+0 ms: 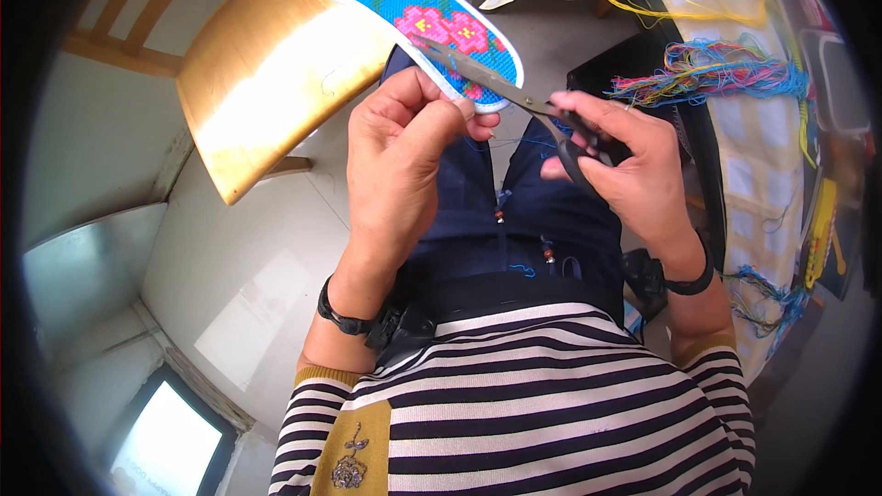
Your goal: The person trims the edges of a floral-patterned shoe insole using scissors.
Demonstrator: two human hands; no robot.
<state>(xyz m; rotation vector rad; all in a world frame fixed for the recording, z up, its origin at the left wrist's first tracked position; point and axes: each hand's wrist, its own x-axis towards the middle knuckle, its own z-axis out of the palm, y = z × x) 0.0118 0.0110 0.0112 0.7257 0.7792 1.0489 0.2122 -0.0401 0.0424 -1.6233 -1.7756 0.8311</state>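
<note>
An embroidered shoe insole [395,0], blue with pink flowers and a white rim, is gripped at its lower edge by my left hand [404,133]. The fingers and thumb pinch it there. My right hand [634,152] is wrapped round the black handles of a pair of scissors [501,83]. Their metal blades lie across the insole's heel end, above my left fingertips, and appear slightly apart. Loose blue thread [528,140] hangs under the scissors, over my dark trousers. Whether the blades touch a thread I cannot tell.
A wooden chair [266,64] stands at the left. On the right, a cloth-covered table [763,156] bears a bundle of coloured threads [707,73], yellow thread [661,9], a second thread tangle [767,298] and a yellow cutter-like tool [820,230]. Pale floor [257,239] shows at lower left.
</note>
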